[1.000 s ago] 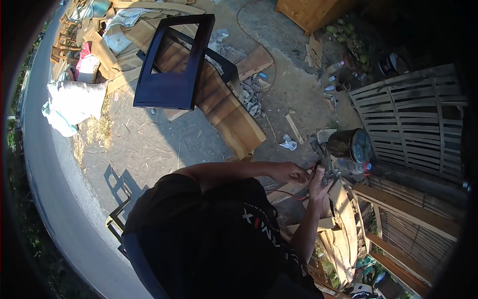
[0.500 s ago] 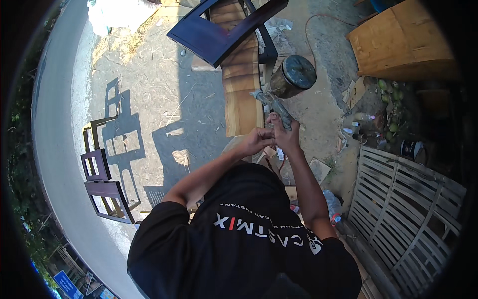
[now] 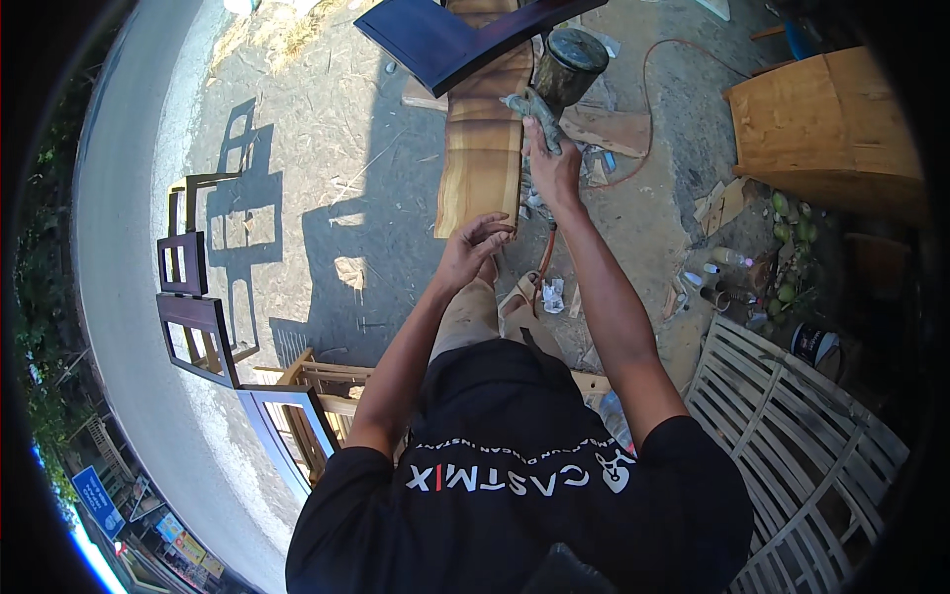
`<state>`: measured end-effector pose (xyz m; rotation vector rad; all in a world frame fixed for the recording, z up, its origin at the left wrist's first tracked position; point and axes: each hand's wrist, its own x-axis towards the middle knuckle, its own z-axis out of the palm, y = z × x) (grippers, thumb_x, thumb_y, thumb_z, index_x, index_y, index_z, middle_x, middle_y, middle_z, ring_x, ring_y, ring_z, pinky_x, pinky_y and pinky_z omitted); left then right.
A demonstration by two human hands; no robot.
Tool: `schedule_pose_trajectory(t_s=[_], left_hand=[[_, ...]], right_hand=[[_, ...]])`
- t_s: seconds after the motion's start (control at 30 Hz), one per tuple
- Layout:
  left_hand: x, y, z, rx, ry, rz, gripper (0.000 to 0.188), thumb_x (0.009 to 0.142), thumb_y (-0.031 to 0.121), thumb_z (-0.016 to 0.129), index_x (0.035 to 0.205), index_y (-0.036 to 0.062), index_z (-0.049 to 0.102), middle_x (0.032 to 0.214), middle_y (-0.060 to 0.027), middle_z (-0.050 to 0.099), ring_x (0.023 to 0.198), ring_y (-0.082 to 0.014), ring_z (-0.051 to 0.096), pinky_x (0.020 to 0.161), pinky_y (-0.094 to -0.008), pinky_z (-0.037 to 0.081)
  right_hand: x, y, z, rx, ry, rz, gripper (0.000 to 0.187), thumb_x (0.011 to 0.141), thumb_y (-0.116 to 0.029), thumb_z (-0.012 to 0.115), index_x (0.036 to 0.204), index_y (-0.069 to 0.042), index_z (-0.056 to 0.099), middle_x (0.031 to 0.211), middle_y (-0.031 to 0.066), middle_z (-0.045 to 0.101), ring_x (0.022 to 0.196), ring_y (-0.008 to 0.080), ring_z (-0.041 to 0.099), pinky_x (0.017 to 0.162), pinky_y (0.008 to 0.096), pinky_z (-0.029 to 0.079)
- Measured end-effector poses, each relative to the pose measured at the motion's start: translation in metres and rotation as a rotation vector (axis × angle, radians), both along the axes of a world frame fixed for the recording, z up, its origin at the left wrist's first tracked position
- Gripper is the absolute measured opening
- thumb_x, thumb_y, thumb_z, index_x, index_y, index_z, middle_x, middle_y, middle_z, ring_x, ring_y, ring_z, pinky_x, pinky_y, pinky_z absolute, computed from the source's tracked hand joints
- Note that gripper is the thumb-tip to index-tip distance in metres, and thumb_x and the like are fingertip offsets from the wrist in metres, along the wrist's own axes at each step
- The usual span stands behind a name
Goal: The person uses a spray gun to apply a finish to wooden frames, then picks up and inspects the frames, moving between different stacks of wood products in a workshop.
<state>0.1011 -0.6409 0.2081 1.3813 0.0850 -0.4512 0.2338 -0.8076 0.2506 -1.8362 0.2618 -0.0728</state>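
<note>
Two bare hands are held out in front of the body, near a long brown wooden plank with darker bands across it [image 3: 482, 153]. The right hand [image 3: 557, 170] is wrapped around a grey metal spray gun [image 3: 541, 111], just beside the plank's right edge. A dark cylindrical pot [image 3: 562, 84] with a round blue-grey lid [image 3: 578, 49] adjoins the gun's far end, and a thin orange-red hose [image 3: 547, 254] hangs nearer the body. The left hand [image 3: 472, 252] holds nothing visible; its fingers are loosely curved and slightly apart by the plank's near right corner, and whether they touch the wood cannot be told. Across the plank's far part is a glossy dark-purple frame [image 3: 421, 45], its near corner by the plank's left edge. Two dark-brown rectangular frames [image 3: 193, 304] stand near the right edge of the grey road [image 3: 129, 247]. Well apart, on the right, is an orange-brown wooden box [image 3: 831, 114].
</note>
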Motion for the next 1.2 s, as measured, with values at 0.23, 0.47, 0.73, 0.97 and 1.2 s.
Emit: schedule_pose_trajectory(t_s=[0.23,0.47,0.73,0.97,1.2], left_hand=[[-0.067,0.108,-0.028,0.242,0.192,0.268,0.026,0.102,0.020,0.062,0.118,-0.0007,0.066,0.095,-0.0084,0.072,0.084,-0.0136,0.068,0.075,-0.0275,0.056],[-0.090,0.211,-0.071,0.485,0.296,0.462,0.028,0.102,0.025,0.061,0.113,-0.0002,0.069,0.084,-0.0077,0.071,0.069,-0.0120,0.067,0.062,-0.0258,0.055],[-0.090,0.244,-0.110,0.596,0.458,0.357,0.036,0.100,0.032,0.064,0.115,-0.0001,0.068,0.088,-0.0114,0.074,0.067,-0.0147,0.069,0.058,-0.0274,0.055],[-0.102,0.216,-0.115,0.591,0.550,0.314,0.036,0.099,0.031,0.064,0.117,-0.0001,0.067,0.090,-0.0134,0.074,0.067,-0.0159,0.069,0.057,-0.0282,0.055],[-0.126,0.165,-0.093,0.640,0.658,0.425,0.036,0.098,0.030,0.065,0.117,-0.0009,0.067,0.088,-0.0134,0.074,0.069,-0.0162,0.070,0.059,-0.0287,0.055]], right_hand=[[0.070,-0.044,-0.013,-0.034,-0.026,-0.251,0.043,0.097,-0.042,0.065,0.100,0.000,0.074,0.068,0.0120,0.068,0.063,0.0207,0.062,0.068,0.0365,0.050],[0.041,-0.026,0.021,-0.073,0.065,0.016,0.038,0.098,-0.038,0.065,0.101,0.000,0.072,0.074,0.0114,0.070,0.067,0.0208,0.067,0.066,0.0351,0.051],[0.010,0.003,0.027,-0.054,-0.037,0.285,0.030,0.098,-0.029,0.065,0.109,-0.001,0.069,0.080,0.0155,0.072,0.071,0.0231,0.070,0.066,0.0371,0.053],[0.055,-0.029,0.025,-0.090,-0.003,0.094,0.038,0.097,-0.037,0.066,0.109,-0.001,0.070,0.075,0.0149,0.070,0.066,0.0231,0.066,0.064,0.0377,0.051],[0.129,-0.109,0.021,-0.047,0.094,-0.023,0.043,0.097,-0.042,0.065,0.109,-0.002,0.073,0.073,0.0114,0.069,0.066,0.0186,0.064,0.067,0.0352,0.050]])
